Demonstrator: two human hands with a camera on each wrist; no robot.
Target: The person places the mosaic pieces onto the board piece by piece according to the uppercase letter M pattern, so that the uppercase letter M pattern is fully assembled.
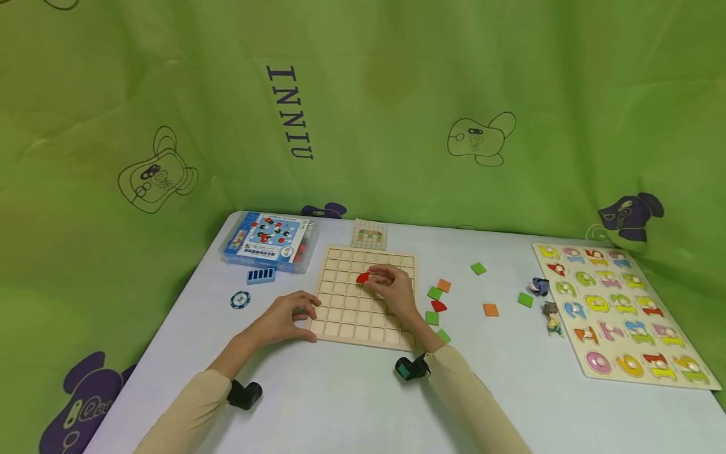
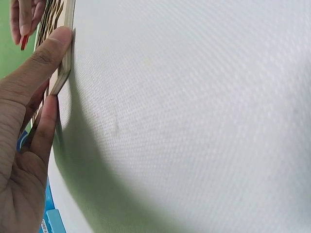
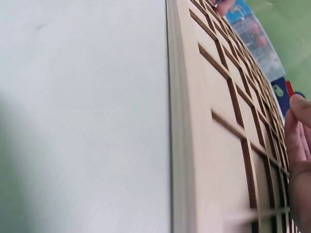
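Note:
A wooden grid board (image 1: 347, 311) of small square cells lies on the table. My left hand (image 1: 285, 317) holds its near left corner; in the left wrist view the thumb (image 2: 48, 51) presses the near edge and the other fingers lie along the adjoining side. Above the board's upper middle, my right hand (image 1: 395, 291) pinches a small red fan-shaped piece (image 1: 362, 278) between thumb and fingertips. The right wrist view shows the red piece (image 3: 289, 88) edge-on, raised off the grid. Right of the board lies another red piece (image 1: 438, 306), among green tiles (image 1: 433, 318) and orange tiles (image 1: 444, 285).
A pattern card (image 1: 369, 235) lies behind the board. Back left are a clear plastic case (image 1: 269, 239), a blue striped block (image 1: 261, 275) and a round chip (image 1: 241, 299). A number puzzle board (image 1: 626, 315) and two small figurines (image 1: 539, 287) occupy the right.

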